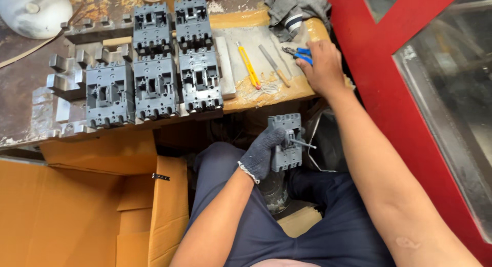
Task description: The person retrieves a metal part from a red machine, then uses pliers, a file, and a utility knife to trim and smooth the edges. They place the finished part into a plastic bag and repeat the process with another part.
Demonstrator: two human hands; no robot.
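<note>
Gloved left hand (261,153) grips grey housing (286,142); right hand (322,67) seemingly touches pliers (299,53).

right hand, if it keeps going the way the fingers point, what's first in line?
The right hand points up and left over the bench and already rests on the blue-handled pliers. Beyond them, probably the grey rag; depth is hard to judge.

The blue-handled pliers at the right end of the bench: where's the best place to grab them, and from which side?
Probably by the two blue handles of the blue-handled pliers, coming from above on the right. They lie flat on the brown bench top, metal nose pointing left toward the grey-handled file, and the bare right hand already rests on the handle end.
</note>
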